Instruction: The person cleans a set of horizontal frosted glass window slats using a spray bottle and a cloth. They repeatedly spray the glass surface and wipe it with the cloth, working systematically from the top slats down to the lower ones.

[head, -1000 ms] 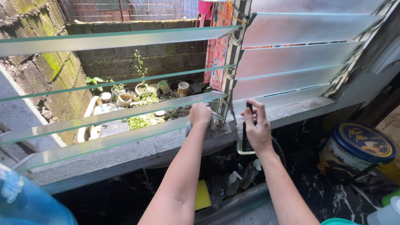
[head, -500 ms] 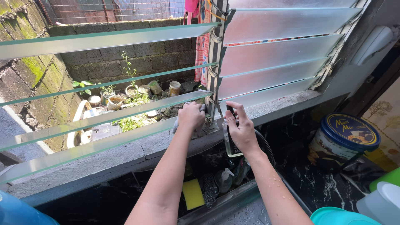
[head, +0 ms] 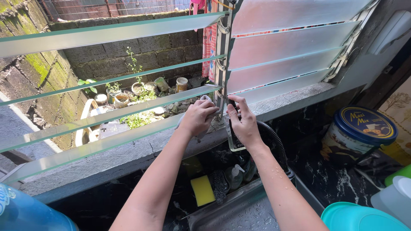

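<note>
Louvred window sill (head: 128,149): left hand (head: 198,116) grip clamped on cloth (head: 204,99), right hand (head: 243,124) on clear bottle (head: 234,143).

Left hand (head: 198,116) with cloth (head: 204,101) at the window frame (head: 221,51), right hand (head: 243,124) around clear spray bottle (head: 235,139).

A yellow sponge (head: 202,190) lies near the sink (head: 239,214); a blue-lidded tin (head: 361,134) stands at right, potted plants (head: 137,87) far outside, a blue bottle (head: 30,211) near left.
</note>
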